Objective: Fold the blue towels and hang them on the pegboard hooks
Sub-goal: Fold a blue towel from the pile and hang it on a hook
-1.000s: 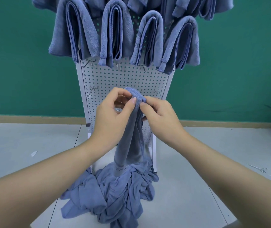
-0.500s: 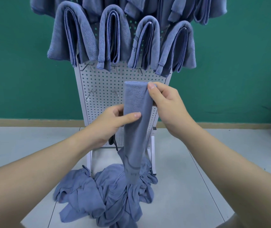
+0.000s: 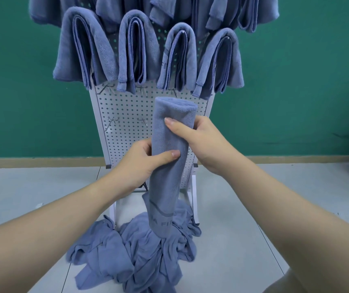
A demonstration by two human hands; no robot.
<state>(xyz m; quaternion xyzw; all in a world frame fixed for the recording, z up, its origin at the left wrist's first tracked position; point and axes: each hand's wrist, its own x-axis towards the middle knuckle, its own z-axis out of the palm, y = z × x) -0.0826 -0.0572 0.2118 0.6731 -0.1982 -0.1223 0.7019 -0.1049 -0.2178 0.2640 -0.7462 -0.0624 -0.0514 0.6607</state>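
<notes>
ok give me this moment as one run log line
stage: hanging | left hand: grips folded blue towel mid-length | right hand: grips it higher | free pegboard hooks | towel pile on floor

Setting: bare indoor staging room, not a home. Evidence: plain green wall (image 3: 21, 81) from 9 to 3 o'clock; wooden skirting strip (image 3: 296, 160); grey tiled floor (image 3: 31, 187); freestanding white pegboard (image 3: 127, 115) at 12 o'clock.
</notes>
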